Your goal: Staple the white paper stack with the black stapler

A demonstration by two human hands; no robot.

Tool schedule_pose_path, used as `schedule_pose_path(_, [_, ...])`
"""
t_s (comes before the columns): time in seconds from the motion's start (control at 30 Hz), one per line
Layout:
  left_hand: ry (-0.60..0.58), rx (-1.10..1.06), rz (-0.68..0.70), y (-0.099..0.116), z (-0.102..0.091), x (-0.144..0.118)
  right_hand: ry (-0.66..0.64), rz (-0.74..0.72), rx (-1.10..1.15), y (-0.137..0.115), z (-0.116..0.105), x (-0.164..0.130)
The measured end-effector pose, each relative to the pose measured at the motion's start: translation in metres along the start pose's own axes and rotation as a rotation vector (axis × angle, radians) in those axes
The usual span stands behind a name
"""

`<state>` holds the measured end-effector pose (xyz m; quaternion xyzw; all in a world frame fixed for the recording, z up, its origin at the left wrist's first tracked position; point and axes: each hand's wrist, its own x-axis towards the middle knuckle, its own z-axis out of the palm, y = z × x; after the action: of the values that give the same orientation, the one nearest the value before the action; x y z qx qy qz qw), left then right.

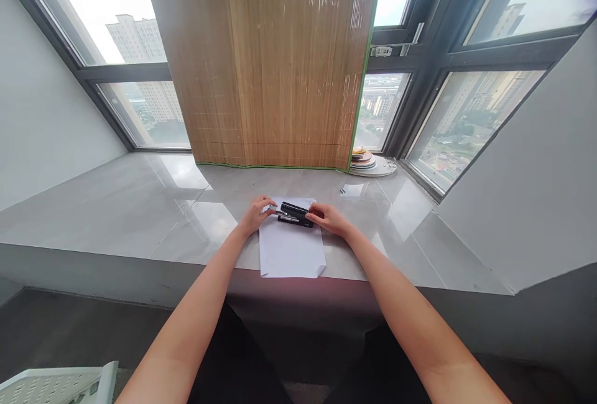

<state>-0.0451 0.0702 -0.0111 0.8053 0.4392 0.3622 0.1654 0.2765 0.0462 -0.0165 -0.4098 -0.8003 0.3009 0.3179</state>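
Stapler, parted, sits over the far half of the paper, right fingers gripping one end, left fingers pinching a silvery piece opposite; best, I'd judge, steady right, gentle left.

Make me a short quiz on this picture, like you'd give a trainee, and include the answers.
1. True or false: the person's right hand is touching the stapler.
2. What colour is the paper beneath the stapler? A) green; B) white; C) red.
3. Fill in the blank: in the picture, the stack of plates sits to the ____ of the bamboo blind.

Key: 1. True. 2. B. 3. right.
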Motion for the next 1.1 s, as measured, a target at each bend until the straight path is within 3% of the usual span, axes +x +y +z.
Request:
schedule_pose_path(0.3, [-0.048,-0.074,0.075,-0.014,0.007,-0.001,-0.034,0.021,-0.005,0.002,0.001,0.001])
schedule_pose_path(0.83, [-0.031,-0.102,0.025,-0.023,0.009,-0.002,-0.066,0.049,-0.003,0.0,0.0,0.005])
schedule_pose_path(1.1, [-0.084,-0.081,-0.019,-0.018,0.003,-0.005,-0.053,0.05,0.014,0.003,-0.001,0.004])
